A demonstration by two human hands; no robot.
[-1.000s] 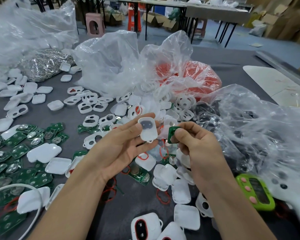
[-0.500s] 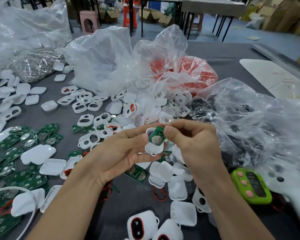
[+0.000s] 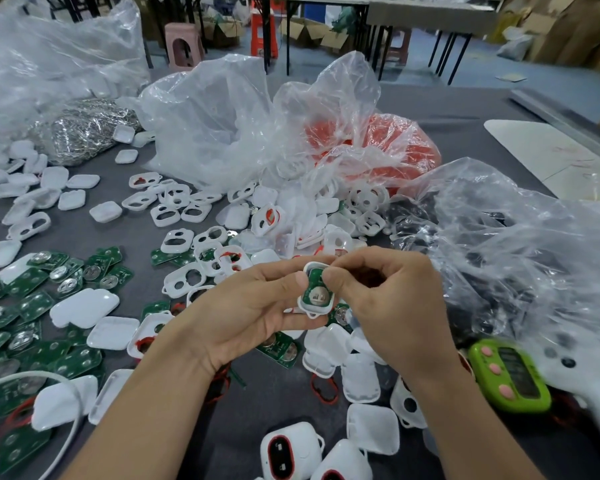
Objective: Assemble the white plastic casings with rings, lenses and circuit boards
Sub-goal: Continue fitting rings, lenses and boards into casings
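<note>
Left hand (image 3: 243,306) grips small white plastic casing (image 3: 311,312); right hand (image 3: 388,306) pinches green circuit board (image 3: 315,293), a second ago apart, now seated inside it

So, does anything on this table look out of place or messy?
Nothing looks damaged. The odd one out is a green timer with pink buttons near the right edge, lying beside loose white casings. Casings and green circuit boards are strewn across the table rather than sorted, many spilling from the clear bag.
</note>
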